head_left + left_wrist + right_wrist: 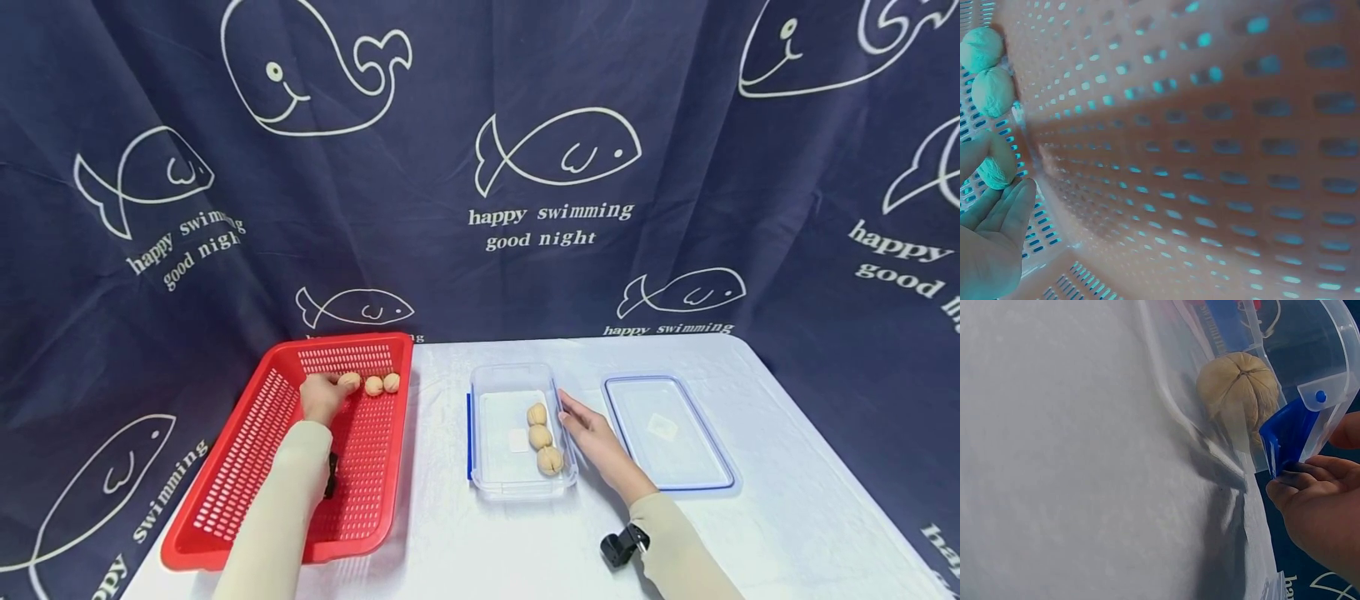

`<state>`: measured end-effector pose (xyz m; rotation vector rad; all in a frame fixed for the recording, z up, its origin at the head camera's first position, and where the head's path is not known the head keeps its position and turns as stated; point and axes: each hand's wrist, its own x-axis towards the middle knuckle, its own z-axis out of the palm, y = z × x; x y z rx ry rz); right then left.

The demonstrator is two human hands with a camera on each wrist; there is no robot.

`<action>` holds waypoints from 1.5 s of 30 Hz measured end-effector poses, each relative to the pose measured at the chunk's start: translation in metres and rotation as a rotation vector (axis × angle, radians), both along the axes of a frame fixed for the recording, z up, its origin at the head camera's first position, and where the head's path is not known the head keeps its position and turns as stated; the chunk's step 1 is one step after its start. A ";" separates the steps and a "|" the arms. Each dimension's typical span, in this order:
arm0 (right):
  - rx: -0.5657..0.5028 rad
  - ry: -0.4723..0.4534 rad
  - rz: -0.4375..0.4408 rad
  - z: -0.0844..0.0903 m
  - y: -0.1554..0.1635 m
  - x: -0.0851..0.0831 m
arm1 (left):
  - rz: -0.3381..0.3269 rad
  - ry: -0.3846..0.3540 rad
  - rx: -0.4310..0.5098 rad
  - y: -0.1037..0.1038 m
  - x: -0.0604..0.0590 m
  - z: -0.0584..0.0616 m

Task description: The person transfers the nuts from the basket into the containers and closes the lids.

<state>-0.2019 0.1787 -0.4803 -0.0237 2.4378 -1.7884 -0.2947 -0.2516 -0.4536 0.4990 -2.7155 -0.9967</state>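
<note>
In the head view my left hand (322, 398) reaches into the red basket (348, 546) and pinches a walnut (349, 381) between thumb and fingers. Two more walnuts, one (374, 386) and another (392, 382), lie just right of it in the basket; the left wrist view shows the pinched walnut (999, 165) too. My right hand (600, 442) grips the right side of the clear plastic container (495, 487), its fingers at a blue latch (1291, 437) in the right wrist view. Three walnuts (540, 437) sit in a row along that container's right wall.
A clear lid (660, 471) with a blue seal lies on the white-covered table (465, 558), right of the container. Behind the table hangs a dark blue curtain (442, 275) with fish drawings. Another blue latch (469, 437) hangs on the container's left side.
</note>
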 end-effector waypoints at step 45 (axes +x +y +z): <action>-0.002 0.001 -0.001 -0.003 0.000 0.000 | -0.063 0.307 0.372 0.070 -0.002 0.078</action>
